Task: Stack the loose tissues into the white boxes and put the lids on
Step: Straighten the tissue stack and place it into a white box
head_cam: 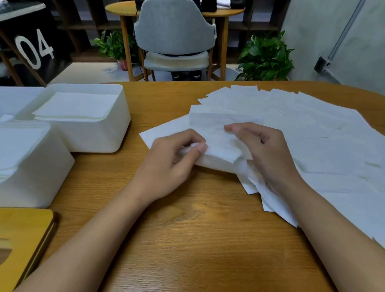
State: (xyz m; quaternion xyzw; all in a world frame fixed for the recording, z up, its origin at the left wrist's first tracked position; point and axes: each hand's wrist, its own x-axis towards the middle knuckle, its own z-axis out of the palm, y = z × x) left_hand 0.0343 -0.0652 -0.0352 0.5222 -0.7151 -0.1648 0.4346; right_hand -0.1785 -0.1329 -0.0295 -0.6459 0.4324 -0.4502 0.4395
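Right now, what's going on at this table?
A person is gathering tissues: the left hand pinches a small stack and the right hand holds its other side. Loose tissues lie fanned across the table at right. The far white box and near white box stand open, part filled; a wooden lid lies nearby.

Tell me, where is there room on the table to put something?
The table is bare between the two arms, and in a strip between the far box and the tissues. The right side is crowded with tissues; the left with boxes and a lid.
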